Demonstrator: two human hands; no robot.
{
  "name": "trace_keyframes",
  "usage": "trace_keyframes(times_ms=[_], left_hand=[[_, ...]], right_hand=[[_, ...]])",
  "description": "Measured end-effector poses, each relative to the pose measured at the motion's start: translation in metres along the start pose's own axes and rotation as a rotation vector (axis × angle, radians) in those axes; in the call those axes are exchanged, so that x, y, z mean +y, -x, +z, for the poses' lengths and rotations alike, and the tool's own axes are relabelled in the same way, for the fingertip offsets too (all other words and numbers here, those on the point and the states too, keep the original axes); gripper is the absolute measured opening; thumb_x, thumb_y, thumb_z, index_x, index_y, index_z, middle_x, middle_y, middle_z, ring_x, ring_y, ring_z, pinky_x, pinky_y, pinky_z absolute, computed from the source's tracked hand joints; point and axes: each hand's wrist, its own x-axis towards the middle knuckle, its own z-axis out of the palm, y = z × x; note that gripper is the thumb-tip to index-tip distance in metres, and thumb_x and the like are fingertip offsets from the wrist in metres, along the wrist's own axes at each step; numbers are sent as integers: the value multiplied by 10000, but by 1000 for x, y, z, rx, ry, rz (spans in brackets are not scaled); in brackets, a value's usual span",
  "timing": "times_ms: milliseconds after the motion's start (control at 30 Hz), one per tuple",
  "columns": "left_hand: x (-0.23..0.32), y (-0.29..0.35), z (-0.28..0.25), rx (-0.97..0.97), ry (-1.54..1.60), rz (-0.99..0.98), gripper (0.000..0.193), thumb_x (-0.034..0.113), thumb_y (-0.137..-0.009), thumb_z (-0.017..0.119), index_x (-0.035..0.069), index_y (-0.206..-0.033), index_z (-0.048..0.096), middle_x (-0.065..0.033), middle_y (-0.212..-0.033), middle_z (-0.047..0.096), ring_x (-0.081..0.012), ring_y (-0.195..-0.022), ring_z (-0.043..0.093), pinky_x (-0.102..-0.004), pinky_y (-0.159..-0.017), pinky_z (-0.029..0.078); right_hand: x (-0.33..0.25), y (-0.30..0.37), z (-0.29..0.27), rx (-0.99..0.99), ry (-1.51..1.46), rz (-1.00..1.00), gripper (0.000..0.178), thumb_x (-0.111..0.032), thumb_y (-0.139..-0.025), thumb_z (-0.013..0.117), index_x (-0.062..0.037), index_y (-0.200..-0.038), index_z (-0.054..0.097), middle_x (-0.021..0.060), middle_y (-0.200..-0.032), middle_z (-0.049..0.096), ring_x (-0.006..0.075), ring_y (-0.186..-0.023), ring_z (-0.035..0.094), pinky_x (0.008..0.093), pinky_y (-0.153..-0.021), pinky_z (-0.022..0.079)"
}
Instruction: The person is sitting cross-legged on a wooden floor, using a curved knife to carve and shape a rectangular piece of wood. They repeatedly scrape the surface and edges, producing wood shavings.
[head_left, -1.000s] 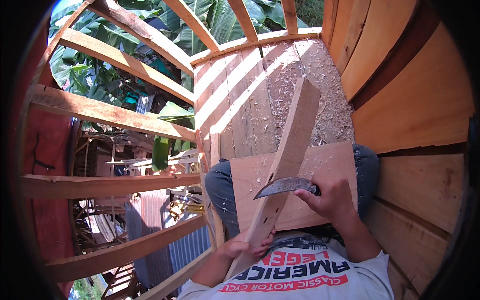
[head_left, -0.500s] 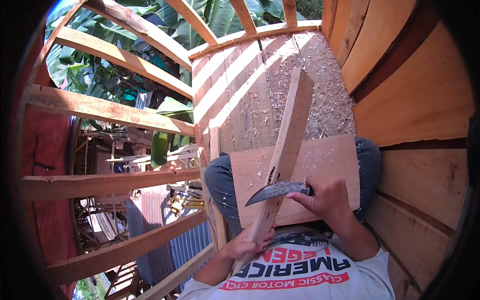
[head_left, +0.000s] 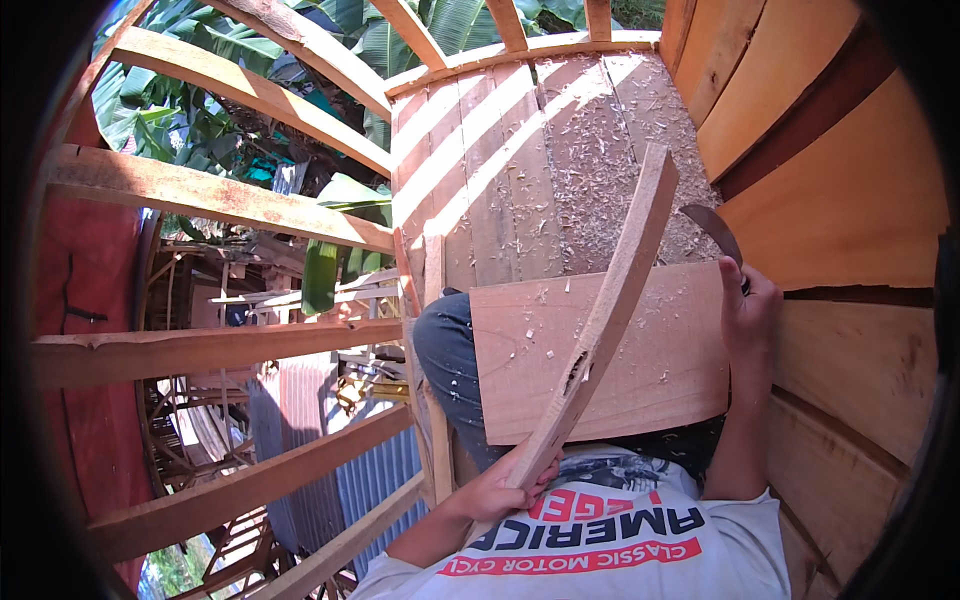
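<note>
White cotton-like shirt (head_left: 610, 540), one, with black and red print, on the wearer's torso at the lower edge
Left hand (head_left: 515, 487), one, in front of the shirt; fingers wrapped around the lower end of a timber piece
Timber piece (head_left: 625, 275), one, long, squared, pale brown, with dark slots in its lower half; tilted, running from the left hand up and to the right, its far end over the floor; whether it rests on the board below cannot be told
Flat board (head_left: 680, 340), one, rectangular, pale wood, lying across the lap beneath the timber piece, flecked with chips
Blue trousers (head_left: 447, 350), one pair, a bent knee showing left of the board
Right hand (head_left: 752, 310), one, by the board's right edge; clenched on the dark handle of a knife
Knife (head_left: 712, 228), one, curved grey blade pointing up and left, well clear of the timber piece
Plank floor (head_left: 490, 220), sunlit in stripes, strewn with wood shavings (head_left: 660, 120) mostly toward the right
Plank wall (head_left: 840, 230), orange-brown, at right
Timber bars (head_left: 230, 205), several, spaced apart, at left
Corrugated sheets (head_left: 385, 490), beyond the bars
Broad green leaves (head_left: 400, 50), many, farthest off
</note>
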Motion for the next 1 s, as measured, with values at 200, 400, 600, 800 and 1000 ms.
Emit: trace_keyframes(times_ms=[200,400,600,800,1000], left_hand=[[6,-6,-8,24,171,7,713,64,-610,539,19,-1293,340,-28,-927,383,-90,-733,412,-214,-624,378],[8,-5,-5,49,39,1,673,61,-630,528,16,-1273,336,-28,-916,381,-89,-713,419,-217,-616,383],[11,-5,2,124,5,-10,674,64,-610,533,1,-1253,339,-29,-903,384,-92,-698,420,-216,-618,362],[14,4,9,30,-146,12,692,35,-635,512,34,-1301,322,-25,-931,368,-87,-755,391,-211,-647,375],[7,-2,-3,97,71,9,716,37,-622,522,29,-1309,320,-29,-932,382,-93,-743,405,-218,-638,378]], right_hand=[[-46,57,7,-284,-58,-392,529,-532,-787,688,-50,-607,562,134,-526,521,328,-504,575,399,-457,421],[-55,67,28,-297,-24,-375,577,-585,-780,668,-67,-557,549,110,-486,516,299,-445,563,369,-411,414],[-46,47,30,-215,54,-414,596,-608,-791,642,-58,-572,572,118,-485,512,303,-450,567,376,-418,416],[7,-11,3,0,-73,59,627,-553,-868,592,40,-663,565,216,-545,483,362,-542,576,379,-499,407],[-36,50,1,-224,-133,-304,546,-506,-834,657,-16,-615,555,168,-531,495,342,-508,568,395,-468,404]])
